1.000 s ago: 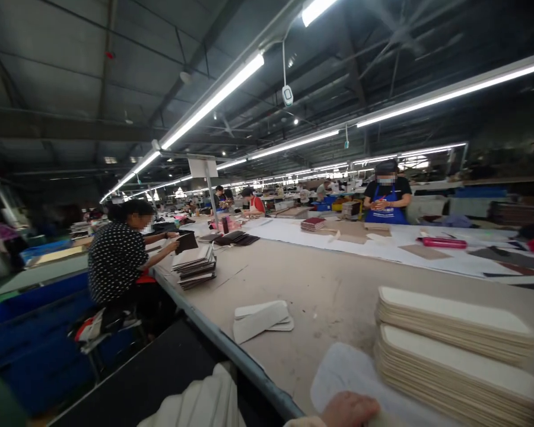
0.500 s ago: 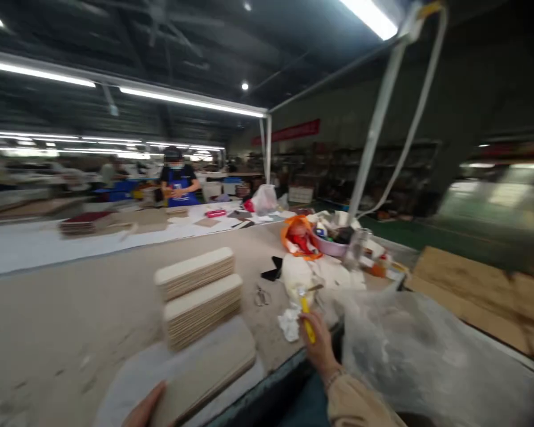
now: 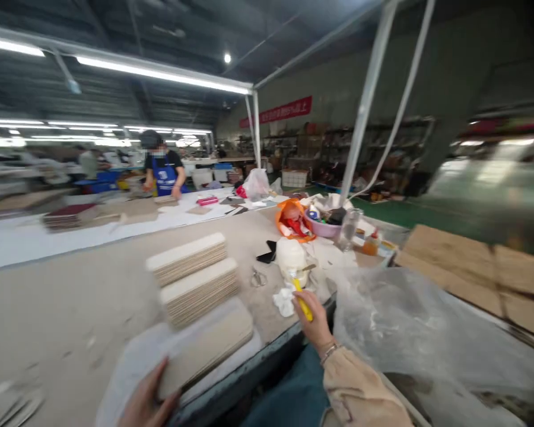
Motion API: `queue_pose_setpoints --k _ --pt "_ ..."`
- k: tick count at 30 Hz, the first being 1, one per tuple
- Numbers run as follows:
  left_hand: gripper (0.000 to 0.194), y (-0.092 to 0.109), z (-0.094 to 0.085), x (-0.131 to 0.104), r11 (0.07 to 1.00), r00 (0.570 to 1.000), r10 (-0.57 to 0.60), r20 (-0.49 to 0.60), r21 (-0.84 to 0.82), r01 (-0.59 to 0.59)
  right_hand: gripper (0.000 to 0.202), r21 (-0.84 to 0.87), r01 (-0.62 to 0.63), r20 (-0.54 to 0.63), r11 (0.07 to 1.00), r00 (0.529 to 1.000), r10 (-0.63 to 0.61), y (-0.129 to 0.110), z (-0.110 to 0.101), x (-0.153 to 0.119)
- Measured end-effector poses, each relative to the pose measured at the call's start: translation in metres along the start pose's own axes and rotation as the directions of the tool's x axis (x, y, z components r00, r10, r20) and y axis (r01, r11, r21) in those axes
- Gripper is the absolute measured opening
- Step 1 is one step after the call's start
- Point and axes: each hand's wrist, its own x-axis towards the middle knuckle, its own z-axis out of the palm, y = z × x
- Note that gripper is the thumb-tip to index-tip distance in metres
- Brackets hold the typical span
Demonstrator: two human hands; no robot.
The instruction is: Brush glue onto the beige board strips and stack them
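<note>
My right hand is closed around a yellow-handled brush. Its pale head reaches the side of a whitish rounded pot; whether it goes inside I cannot tell. Crumpled white paper lies just left of the brush. At the lower left, my left hand grips the near end of a low stack of beige panels, thumb and fingers on either side. That stack rests on a white sheet. Behind it stand two taller stacks of panels, a nearer one and a farther one.
Scissors and black scraps lie beyond the paper. An orange bag, a purple basin and a glue bottle stand farther back. Clear plastic and cardboard lie right. Across the table is a co-worker.
The camera view has tilted down and turned slightly right. More of my left hand shows at the stack. My right hand still holds the brush near the pot. The co-worker's hands have moved apart.
</note>
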Motion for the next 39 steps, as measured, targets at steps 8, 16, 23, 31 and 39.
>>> queue_pose_setpoints --k 8,16,23,31,39 --pt "0.067 0.012 -0.013 -0.010 0.998 0.992 -0.056 0.109 -0.013 0.058 0.029 0.470 -0.435 0.348 0.768 0.891 0.291 -0.054 0.044 -0.004" --pt "0.074 0.014 -0.015 -0.014 0.994 0.994 -0.060 0.086 -0.085 0.068 0.036 0.412 -0.698 0.680 0.586 0.663 0.312 -0.129 0.130 -0.023" --pt "0.080 0.013 -0.015 -0.013 0.988 0.994 -0.073 0.086 -0.127 0.083 0.037 0.324 -0.725 0.759 0.608 0.583 0.291 -0.140 0.173 -0.039" --pt "0.084 0.010 -0.013 -0.014 0.984 0.993 -0.073 0.089 -0.159 0.086 0.036 0.259 -0.681 0.762 0.685 0.580 0.288 -0.147 0.187 -0.043" --pt "0.082 0.012 -0.013 -0.014 0.986 0.992 -0.083 0.092 -0.137 0.095 0.036 0.199 -0.649 0.722 0.734 0.603 0.338 -0.133 0.179 -0.036"
